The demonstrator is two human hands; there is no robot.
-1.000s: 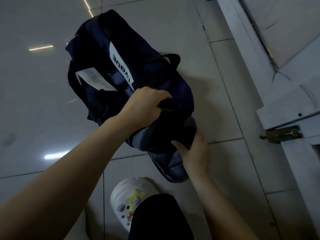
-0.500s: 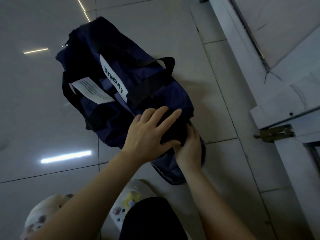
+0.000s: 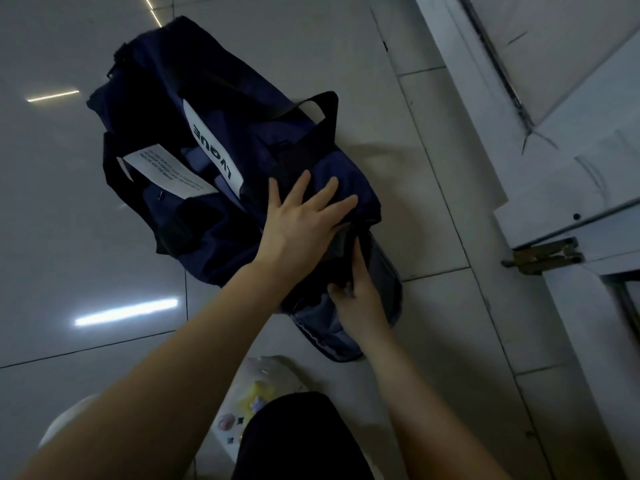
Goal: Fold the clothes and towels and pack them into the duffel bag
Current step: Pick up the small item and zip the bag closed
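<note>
Glossy pale floor tiles (image 3: 86,237) filled the scene, with streaks of light reflected on them. Nearest the camera, a dark-clad knee (image 3: 298,438) and a white clog (image 3: 256,400) decorated with small charms were seen below both forearms. Just beyond these, the right hand (image 3: 360,299) was placed at the near end of the navy duffel bag (image 3: 214,216), its fingers tucked into a dark fold of fabric there; how firmly that fabric was pinched could not be told, as the fingertips were hidden. Directly above that grip, the left hand (image 3: 304,216) was laid flat on the bag's top with straight, spread fingers, so nothing was grasped by it and the cloth was only pressed. The bag lay on the tiles, stretched away from both hands toward the upper left. Past the left hand's fingertips, a black carry handle (image 3: 322,109) arched over the bag. Further left of the pressing hand, a white brand label (image 3: 211,147) and a white printed tag (image 3: 169,174) were visible on the bag. Well off to the right of both hands, a white door frame (image 3: 561,188) with a brass hinge (image 3: 543,256) was seen.
</note>
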